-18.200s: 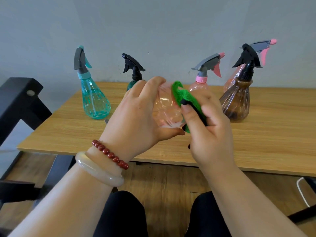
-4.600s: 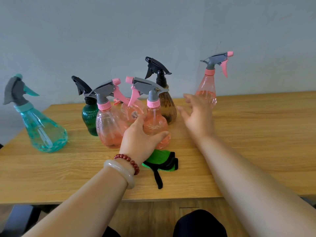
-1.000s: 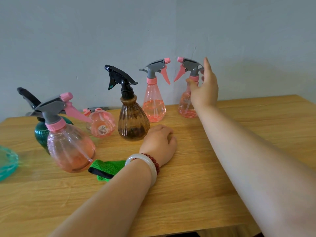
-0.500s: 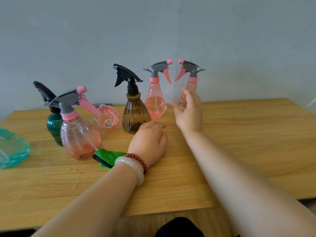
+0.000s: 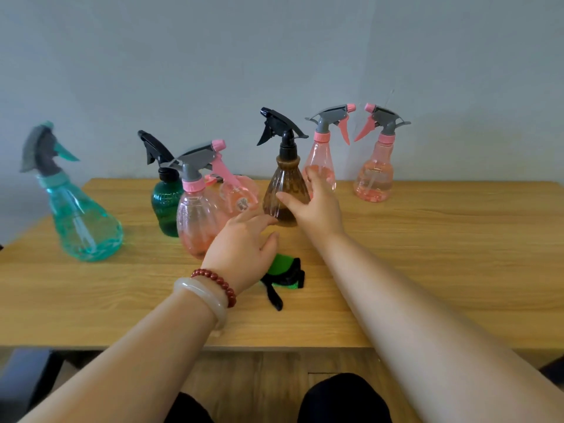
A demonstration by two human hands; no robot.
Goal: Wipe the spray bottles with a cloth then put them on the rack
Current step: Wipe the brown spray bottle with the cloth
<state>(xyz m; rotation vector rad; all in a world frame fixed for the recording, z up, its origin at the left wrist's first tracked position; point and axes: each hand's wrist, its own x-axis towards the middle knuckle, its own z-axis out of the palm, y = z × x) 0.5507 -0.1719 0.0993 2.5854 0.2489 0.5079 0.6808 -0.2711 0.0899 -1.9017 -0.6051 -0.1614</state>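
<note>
Pink clear plastic makes up four of the seven spray bottles on the wooden desk [image 5: 427, 270]. A tall pink bottle [image 5: 320, 160] and a second tall pink bottle [image 5: 374, 181] stand upright at the back, right of centre, by the grey wall [image 5: 274, 56], their nozzles facing each other. A round pink bottle [image 5: 195, 221] stands left of centre, and a tipped pink bottle [image 5: 241, 196] lies behind it. One ribbed brown bottle [image 5: 283, 184] with a black trigger stands mid-frame. One dark green bottle [image 5: 164, 206] sits just behind the round pink one, and one teal bottle [image 5: 85, 227] stands apart at the far left. One green cloth with black edging [image 5: 285, 270] lies on the desk in the lower middle, partly under the left hand [image 5: 241, 251].

That hand wears one red bead bracelet [image 5: 218, 280] and one pale bangle [image 5: 201, 297]. Its fingers stretch loosely forward and hold nothing. The right hand [image 5: 320, 209] is spread wide at the brown bottle's right side, thumb across its lower front and fingers [image 5: 312, 181] raised before the first tall pink bottle. It is closed round nothing, and I can't tell whether it touches the brown bottle.

Half a second ago the right hand was in front of the second tall pink bottle; it has come left since. The left hand then lay curled on the desk, and its fingers have since straightened. The teal bottle, then cut off at the left edge, now shows whole.
</note>
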